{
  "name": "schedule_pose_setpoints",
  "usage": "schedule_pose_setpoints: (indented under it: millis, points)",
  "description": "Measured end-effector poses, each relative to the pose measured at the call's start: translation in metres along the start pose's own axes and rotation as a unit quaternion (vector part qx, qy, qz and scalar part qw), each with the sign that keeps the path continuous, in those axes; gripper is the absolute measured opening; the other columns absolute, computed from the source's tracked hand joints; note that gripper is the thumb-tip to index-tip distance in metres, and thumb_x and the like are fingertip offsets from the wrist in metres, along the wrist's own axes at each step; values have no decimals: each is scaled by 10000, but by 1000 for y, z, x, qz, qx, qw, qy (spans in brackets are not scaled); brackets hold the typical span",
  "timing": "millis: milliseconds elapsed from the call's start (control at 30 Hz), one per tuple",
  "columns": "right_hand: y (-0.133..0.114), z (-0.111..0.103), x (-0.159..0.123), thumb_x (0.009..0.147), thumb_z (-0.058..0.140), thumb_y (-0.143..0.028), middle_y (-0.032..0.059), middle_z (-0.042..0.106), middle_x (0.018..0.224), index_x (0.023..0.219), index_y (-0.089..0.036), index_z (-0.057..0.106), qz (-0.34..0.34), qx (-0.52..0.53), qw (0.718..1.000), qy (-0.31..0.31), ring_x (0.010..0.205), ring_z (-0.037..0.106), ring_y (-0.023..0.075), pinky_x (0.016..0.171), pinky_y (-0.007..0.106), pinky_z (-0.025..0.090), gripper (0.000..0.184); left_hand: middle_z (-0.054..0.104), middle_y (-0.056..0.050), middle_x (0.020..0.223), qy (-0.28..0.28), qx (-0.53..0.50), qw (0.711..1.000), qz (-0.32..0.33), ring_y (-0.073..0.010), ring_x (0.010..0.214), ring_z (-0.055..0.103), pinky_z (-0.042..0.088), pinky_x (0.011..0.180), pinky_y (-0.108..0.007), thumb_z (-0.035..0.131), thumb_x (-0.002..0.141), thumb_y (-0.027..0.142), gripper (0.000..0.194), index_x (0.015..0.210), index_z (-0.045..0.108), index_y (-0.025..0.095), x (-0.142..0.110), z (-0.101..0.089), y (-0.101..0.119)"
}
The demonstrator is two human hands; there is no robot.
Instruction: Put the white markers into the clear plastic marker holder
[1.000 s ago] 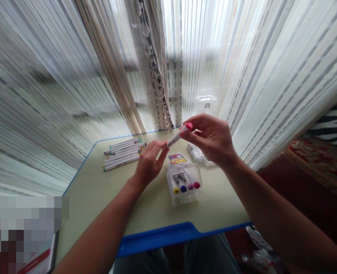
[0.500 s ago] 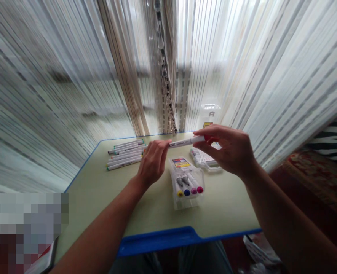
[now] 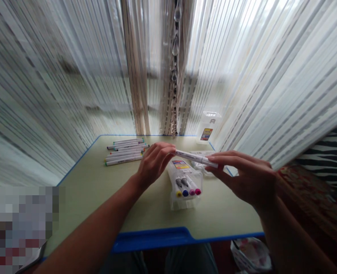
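Big stringy curtain (image 3: 99,76) across the back, then a pale bench (image 3: 82,186) with blue edging. Over it are the left hand (image 3: 155,163) and right hand (image 3: 245,177), each grip closed to a narrow pinch. On the bench sits a clear case (image 3: 198,177) of pens (image 3: 185,193), with loose markers (image 3: 124,160) off left. One white marker (image 3: 191,156) is in the air, one end in each grip.
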State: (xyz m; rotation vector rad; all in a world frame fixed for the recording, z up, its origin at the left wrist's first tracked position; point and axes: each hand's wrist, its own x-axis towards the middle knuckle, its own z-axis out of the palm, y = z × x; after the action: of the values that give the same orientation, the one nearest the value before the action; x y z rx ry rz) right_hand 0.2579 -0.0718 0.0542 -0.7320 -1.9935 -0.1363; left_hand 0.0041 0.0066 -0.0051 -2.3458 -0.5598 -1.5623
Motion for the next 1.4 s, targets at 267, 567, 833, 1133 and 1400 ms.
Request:
schedule_pose_setpoints:
  millis: [267, 567, 833, 1133, 1400]
  points:
    - [-9, -8, -3, 849, 770, -73, 70, 807, 951, 1041, -168, 755, -39, -42, 998, -23, 803, 777, 144, 773, 216, 626, 215, 672, -123, 1161, -3, 39, 999, -2, -217, 1065, 660, 584, 919, -369, 645, 949, 139, 251, 1180, 564, 197, 0, 0, 2]
    - [-21, -10, -1, 833, 762, -35, 74, 799, 947, 1086, -153, 745, -91, -68, 993, -42, 793, 771, 150, 764, 221, 636, 280, 638, -101, 1096, 0, 84, 996, 1, -221, 1031, 632, 567, 884, -363, 657, 943, 157, 262, 1188, 571, 196, 1, -2, 4]
    - [-32, -15, -4, 821, 777, -31, 81, 805, 1032, 1156, -142, 740, -112, -83, 989, -39, 916, 780, 178, 852, 268, 653, 354, 650, -111, 1130, 2, 49, 999, 11, -230, 1094, 633, 568, 938, -388, 619, 958, 135, 287, 1236, 571, 192, 1, -2, 7]
    - [-40, -9, -11, 800, 800, -73, 18, 822, 971, 1219, -258, 732, -44, -118, 992, 15, 800, 803, 214, 756, 302, 684, 463, 653, -133, 1224, -24, 15, 1000, 4, -242, 1167, 642, 577, 986, -421, 568, 992, 170, 348, 1336, 532, 216, 2, -2, 11]
    - [-29, -12, -27, 806, 827, -139, -26, 819, 880, 1147, -343, 768, 82, -118, 985, 100, 695, 792, 221, 652, 331, 679, 402, 647, -152, 1236, -6, -9, 999, -31, -253, 1176, 631, 557, 1011, -439, 584, 994, 245, 373, 1356, 523, 178, -2, 2, 7]
